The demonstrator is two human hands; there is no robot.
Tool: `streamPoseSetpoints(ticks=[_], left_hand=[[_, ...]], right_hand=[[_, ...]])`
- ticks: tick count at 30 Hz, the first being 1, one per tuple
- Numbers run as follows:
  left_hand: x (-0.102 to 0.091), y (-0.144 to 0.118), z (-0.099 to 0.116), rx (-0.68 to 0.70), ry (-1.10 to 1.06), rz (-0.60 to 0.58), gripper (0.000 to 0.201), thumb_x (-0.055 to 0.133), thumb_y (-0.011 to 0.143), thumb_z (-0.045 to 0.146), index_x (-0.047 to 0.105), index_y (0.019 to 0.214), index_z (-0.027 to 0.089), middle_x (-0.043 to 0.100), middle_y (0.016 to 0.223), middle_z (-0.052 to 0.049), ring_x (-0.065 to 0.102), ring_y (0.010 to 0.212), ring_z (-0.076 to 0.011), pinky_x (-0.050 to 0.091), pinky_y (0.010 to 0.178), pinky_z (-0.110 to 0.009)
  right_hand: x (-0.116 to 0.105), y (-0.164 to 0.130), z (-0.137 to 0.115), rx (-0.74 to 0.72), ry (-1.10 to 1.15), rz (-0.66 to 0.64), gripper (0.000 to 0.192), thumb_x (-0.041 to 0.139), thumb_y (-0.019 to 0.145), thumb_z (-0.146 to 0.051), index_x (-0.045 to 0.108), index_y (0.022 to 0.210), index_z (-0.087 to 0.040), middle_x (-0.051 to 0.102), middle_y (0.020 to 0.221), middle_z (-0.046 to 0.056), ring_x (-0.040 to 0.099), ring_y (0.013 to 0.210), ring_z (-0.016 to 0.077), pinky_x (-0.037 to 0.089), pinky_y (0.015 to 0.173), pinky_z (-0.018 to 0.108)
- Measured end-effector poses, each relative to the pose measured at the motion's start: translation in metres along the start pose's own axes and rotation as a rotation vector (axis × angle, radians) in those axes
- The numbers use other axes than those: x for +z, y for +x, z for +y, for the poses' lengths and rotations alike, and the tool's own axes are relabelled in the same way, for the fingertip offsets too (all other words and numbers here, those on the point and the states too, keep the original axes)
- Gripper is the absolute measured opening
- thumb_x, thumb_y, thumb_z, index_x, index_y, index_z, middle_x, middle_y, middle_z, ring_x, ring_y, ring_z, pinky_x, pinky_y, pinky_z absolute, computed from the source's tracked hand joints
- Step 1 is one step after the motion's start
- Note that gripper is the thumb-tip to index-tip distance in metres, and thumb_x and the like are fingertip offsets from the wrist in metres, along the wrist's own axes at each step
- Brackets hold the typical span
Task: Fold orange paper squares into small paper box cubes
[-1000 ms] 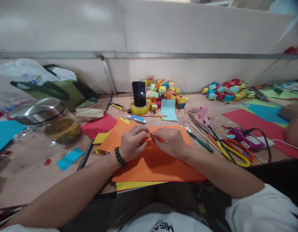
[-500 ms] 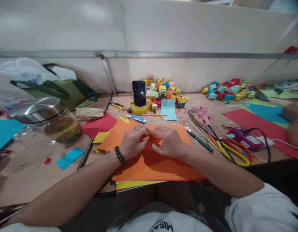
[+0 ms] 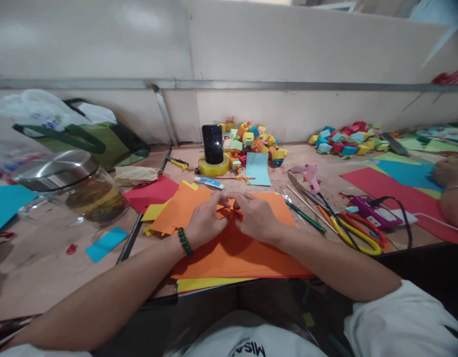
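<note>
Between my two hands is a small folded piece of orange paper point(image 3: 226, 212), partly hidden by the fingers. My left hand point(image 3: 207, 216), with a green bead bracelet at the wrist, pinches its left side. On the right side my right hand point(image 3: 257, 215) grips the same piece, thumb below and fingers above. Both hands are just over a stack of orange sheets point(image 3: 236, 260), with yellow sheet edges showing underneath. Beyond the fingers lie a blue and white tube point(image 3: 209, 182) and a phone point(image 3: 213, 144) propped upright in a yellow tape roll point(image 3: 214, 166).
Paper cubes point(image 3: 257, 141) are heaped at the back. On the right lie a pink glue gun point(image 3: 310, 177), yellow-handled scissors point(image 3: 357, 238) and a purple device point(image 3: 377, 212). A glass jug point(image 3: 97, 196) stands left. Another person's hand point(image 3: 446, 173) rests far right.
The fingers of both hands have shifted a little around the orange paper, knuckles now more raised and the thumbs slightly moved. The whole view has drifted slightly.
</note>
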State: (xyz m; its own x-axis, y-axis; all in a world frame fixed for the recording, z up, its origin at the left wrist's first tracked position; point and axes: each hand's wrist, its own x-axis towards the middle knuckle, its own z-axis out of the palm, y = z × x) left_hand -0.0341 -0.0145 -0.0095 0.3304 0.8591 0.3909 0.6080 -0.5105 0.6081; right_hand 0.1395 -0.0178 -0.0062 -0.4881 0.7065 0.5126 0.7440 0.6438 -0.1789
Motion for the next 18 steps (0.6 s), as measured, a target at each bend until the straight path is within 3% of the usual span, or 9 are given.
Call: streamPoseSetpoints(ticks=[5,10,18], left_hand=[[-0.0003,0.0015,-0.0022,0.091,-0.025,-0.063,0.028,0.057,0.067,0.008,0.067,0.09,0.02,0.07,0.095,-0.005,0.066,0.091,-0.0207,0.053,0.084,-0.033],[0.0004,0.0003,-0.0019,0.108,-0.019,0.04,0.023,0.059,0.067,0.009,0.069,0.085,0.02,0.071,0.091,-0.004,0.066,0.085,-0.0196,0.054,0.082,-0.032],[0.0007,-0.001,-0.0042,0.228,-0.094,0.159,0.023,0.059,0.07,0.009,0.067,0.088,0.021,0.071,0.099,-0.007,0.066,0.092,-0.0203,0.053,0.085,-0.034]], right_hand=[[0.0001,-0.0011,-0.0007,-0.062,-0.041,-0.016,0.066,0.053,0.073,-0.009,0.043,0.138,-0.019,0.072,0.089,0.006,0.063,0.087,0.0225,0.047,0.06,0.027],[-0.002,-0.0022,-0.0001,-0.046,-0.05,0.015,0.068,0.052,0.076,-0.012,0.037,0.142,-0.017,0.073,0.098,0.007,0.066,0.088,0.0225,0.049,0.061,0.027],[-0.0053,-0.0035,-0.0012,-0.158,0.015,0.256,0.06,0.048,0.082,-0.01,0.037,0.14,-0.019,0.073,0.098,0.007,0.069,0.085,0.0199,0.054,0.068,0.028]])
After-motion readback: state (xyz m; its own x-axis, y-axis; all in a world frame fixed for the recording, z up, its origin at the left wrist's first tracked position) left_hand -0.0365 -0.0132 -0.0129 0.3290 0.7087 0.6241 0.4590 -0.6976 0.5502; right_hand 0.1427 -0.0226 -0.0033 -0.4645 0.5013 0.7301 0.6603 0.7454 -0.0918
